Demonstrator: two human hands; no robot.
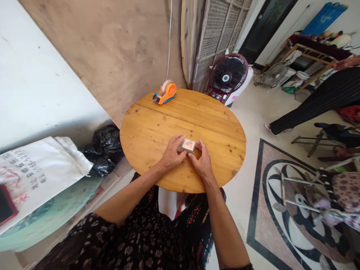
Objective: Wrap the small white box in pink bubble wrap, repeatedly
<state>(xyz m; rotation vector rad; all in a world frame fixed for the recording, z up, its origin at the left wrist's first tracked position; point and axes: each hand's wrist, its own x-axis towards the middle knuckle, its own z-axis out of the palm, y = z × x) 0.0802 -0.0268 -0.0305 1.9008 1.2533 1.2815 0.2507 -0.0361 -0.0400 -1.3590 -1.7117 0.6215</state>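
A small pale box [189,144] with a reddish print on its top lies on the round wooden table [152,138]. From its left side my left hand [173,153] closes on it, thumb at the near edge. My right hand [201,159] holds the opposite side, with its thumb close to the near right corner and bent fingers at the right end. The undersides of the fingers are hidden. At the table's far edge stands an orange tape dispenser [168,92] with a roll of tape.
A dark red fan [228,75] stands beyond the table. To the left are black plastic bags [104,146] and a white printed sack [42,165]. Another person's leg in black trousers [315,99] shows at right, near folding chairs [303,195] on the patterned floor.
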